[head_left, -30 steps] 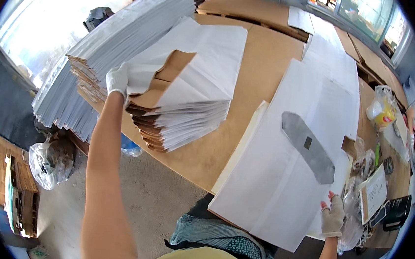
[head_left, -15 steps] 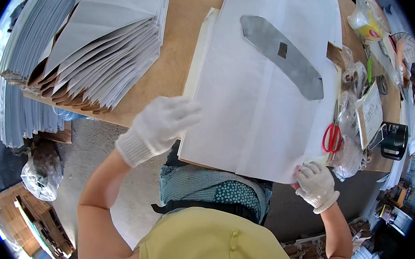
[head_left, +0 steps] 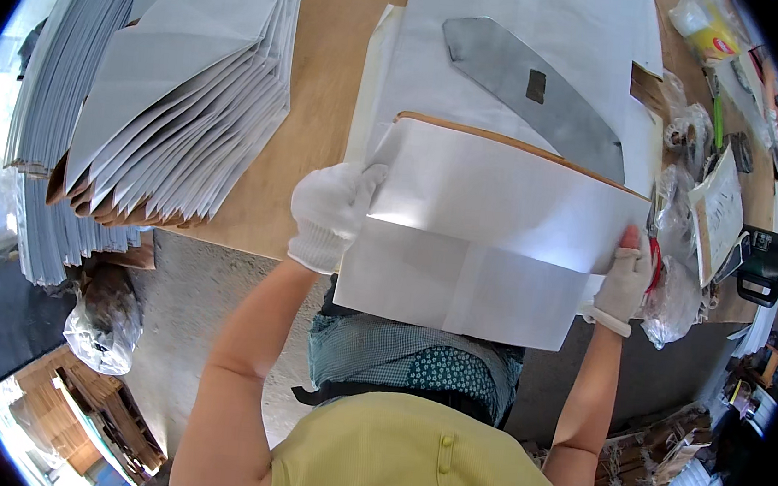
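A white paper sheet [head_left: 505, 184] with a brown-lined edge has its near end folded over, away from me, on top of a wide white paper stack [head_left: 478, 75]. My left hand [head_left: 331, 215], in a white knitted glove, is closed at the left edge of the folded part; its fingertips are partly hidden. At the right edge, my right hand [head_left: 621, 282], gloved too, pinches the paper, one reddish fingertip showing. Beyond the fold lies a flat grey metal plate [head_left: 550, 95] with pointed ends and a small square hole, its near edge partly behind the raised paper.
Thick piles of folded white paper with brown insides [head_left: 173, 122] stand at the left of the wooden table [head_left: 328, 99]. Along the right side lie red-handled scissors [head_left: 654, 262], partly hidden, crumpled clear plastic [head_left: 671, 300], a small board [head_left: 717, 216] and a black mug [head_left: 762, 266].
The sheet's near end has been lifted and folded away from me. Both hands have moved farther from my body along its sides, the left also slightly right.
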{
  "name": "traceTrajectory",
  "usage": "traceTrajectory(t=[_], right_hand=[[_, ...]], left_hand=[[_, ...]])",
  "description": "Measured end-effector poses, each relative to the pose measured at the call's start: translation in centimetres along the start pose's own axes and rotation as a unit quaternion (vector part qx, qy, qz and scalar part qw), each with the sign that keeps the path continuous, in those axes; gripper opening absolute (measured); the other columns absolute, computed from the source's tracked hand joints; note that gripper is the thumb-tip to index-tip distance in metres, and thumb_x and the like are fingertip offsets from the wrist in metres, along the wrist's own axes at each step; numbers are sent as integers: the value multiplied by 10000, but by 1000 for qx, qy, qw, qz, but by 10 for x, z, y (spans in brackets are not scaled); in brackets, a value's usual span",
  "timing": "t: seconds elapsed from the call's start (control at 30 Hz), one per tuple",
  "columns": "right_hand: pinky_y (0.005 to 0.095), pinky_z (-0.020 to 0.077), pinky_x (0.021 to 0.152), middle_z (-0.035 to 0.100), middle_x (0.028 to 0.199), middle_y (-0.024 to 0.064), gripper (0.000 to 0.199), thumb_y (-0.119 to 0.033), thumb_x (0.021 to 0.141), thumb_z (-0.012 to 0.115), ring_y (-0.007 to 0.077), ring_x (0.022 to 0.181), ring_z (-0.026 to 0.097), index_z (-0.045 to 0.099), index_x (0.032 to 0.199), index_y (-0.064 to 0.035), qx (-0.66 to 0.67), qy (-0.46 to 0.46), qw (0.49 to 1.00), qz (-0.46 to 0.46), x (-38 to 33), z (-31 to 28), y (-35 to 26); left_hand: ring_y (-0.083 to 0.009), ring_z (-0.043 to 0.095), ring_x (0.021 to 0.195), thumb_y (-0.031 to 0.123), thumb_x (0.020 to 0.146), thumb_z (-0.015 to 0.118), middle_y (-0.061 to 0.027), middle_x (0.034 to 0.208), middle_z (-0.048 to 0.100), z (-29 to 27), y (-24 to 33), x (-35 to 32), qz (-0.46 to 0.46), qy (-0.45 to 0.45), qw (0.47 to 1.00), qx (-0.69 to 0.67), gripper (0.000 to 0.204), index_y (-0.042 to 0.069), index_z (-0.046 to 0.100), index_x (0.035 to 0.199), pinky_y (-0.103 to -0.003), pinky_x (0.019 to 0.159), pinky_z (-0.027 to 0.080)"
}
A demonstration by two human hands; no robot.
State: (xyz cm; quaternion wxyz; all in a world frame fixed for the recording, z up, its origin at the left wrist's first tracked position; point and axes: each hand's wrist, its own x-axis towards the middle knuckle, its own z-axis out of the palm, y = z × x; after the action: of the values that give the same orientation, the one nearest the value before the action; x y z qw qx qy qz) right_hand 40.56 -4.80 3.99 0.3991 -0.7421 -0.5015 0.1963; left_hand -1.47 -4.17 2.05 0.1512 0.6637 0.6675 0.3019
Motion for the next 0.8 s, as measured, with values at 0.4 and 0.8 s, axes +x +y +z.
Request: traceTrajectory(t=[0.4,0.8], right_hand=[[363,537,802,756,999,224,378,-264,1068,565,232,869,717,703,1249,38,-165,-81,983,15,50,51,10],[455,440,1119,656,1312,158,486,-193,891,715,333,1286,568,649,1356,-67,-287,10,899,-331,40,105,-66]], left_hand=[[-325,628,940,176,918,740,-90,1044,631,59,6,46,171,178,940,235,209,91,622,1067,-494,848,488],[-348,533,1175,300,809,730,-111,1146,569,47,53,69,224,-120,960,121,423,51,599,1125,-631,1118,331]])
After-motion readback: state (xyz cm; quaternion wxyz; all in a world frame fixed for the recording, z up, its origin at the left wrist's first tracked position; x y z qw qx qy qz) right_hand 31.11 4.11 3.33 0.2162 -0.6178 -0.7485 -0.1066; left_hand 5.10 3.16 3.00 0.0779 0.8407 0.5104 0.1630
